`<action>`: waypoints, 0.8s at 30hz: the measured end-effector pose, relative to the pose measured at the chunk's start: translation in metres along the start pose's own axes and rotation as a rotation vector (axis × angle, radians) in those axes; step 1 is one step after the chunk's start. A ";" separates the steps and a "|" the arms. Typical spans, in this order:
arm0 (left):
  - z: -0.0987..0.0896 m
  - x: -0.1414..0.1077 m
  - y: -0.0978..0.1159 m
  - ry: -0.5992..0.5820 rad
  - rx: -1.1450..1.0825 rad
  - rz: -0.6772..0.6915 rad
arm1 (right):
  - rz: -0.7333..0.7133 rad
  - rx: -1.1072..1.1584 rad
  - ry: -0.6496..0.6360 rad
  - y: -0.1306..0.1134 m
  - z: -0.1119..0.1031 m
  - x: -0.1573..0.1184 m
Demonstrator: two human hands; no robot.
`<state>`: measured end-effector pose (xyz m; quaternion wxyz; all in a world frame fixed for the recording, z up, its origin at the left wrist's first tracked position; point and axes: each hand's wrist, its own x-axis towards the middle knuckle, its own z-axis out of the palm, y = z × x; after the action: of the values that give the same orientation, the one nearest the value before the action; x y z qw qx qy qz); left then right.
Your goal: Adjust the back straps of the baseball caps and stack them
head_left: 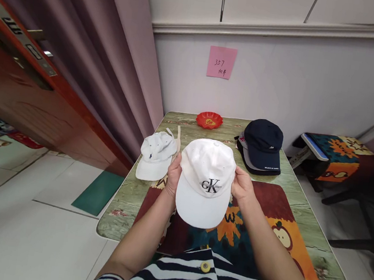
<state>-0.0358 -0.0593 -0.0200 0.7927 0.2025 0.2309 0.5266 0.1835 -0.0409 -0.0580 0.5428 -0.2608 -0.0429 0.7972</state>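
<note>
A white cap with dark letters on its front is held up over the table, its brim toward me. My left hand grips its left side and my right hand grips its right side; the fingers are partly hidden behind the cap. On the table to the left lies a pale cap with a small dark logo, its strap sticking up near my left hand. A dark navy cap sits on top of other caps at the back right.
The wood-patterned table bears a colourful mat and a red scalloped dish at the back. A pink note is on the wall. At left are a curtain and a wooden door; a small stand is at right.
</note>
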 end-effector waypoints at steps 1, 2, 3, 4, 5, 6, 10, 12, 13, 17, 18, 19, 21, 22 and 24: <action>-0.002 -0.002 -0.003 -0.010 0.002 -0.031 | -0.007 -0.005 0.000 -0.002 0.000 0.000; -0.005 -0.004 -0.006 -0.017 0.006 -0.077 | -0.018 -0.009 0.003 -0.005 -0.001 0.001; -0.008 -0.006 -0.009 -0.020 0.017 -0.132 | -0.033 -0.012 0.009 -0.008 -0.002 0.001; -0.010 -0.008 -0.012 -0.016 0.035 -0.186 | -0.052 -0.016 0.017 -0.012 -0.003 0.002; -0.012 -0.010 -0.013 -0.003 0.056 -0.231 | -0.074 -0.021 0.024 -0.017 -0.004 0.002; -0.013 -0.010 -0.014 0.020 0.076 -0.259 | -0.098 -0.028 0.027 -0.020 -0.004 0.001; -0.011 -0.004 -0.011 0.153 0.083 -0.215 | -0.115 -0.086 -0.013 -0.019 -0.003 -0.017; -0.009 0.004 -0.009 0.195 0.079 -0.122 | -0.030 -0.124 -0.016 -0.005 0.000 -0.035; -0.007 0.007 -0.010 0.207 0.081 -0.064 | 0.014 -0.133 0.006 0.004 0.002 -0.044; 0.004 0.020 -0.018 0.211 0.107 0.091 | -0.041 -0.138 0.052 0.031 0.014 -0.071; 0.006 0.021 -0.021 0.204 0.118 0.111 | -0.093 -0.138 0.055 0.031 0.018 -0.073; 0.008 0.022 -0.024 0.194 0.136 0.118 | -0.150 -0.139 0.059 0.026 0.022 -0.074; 0.007 0.022 -0.030 0.161 0.215 0.092 | -0.260 -0.147 0.058 0.005 0.031 -0.071; 0.003 0.021 -0.033 0.149 0.287 0.060 | -0.314 -0.152 0.052 -0.009 0.036 -0.069; -0.010 0.018 -0.039 0.161 0.488 0.002 | -0.431 -0.158 0.014 -0.045 0.044 -0.061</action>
<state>-0.0061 -0.0562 -0.0527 0.6991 0.3455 0.4133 0.4702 0.2177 -0.0677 0.0185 0.6787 -0.2928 -0.1559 0.6552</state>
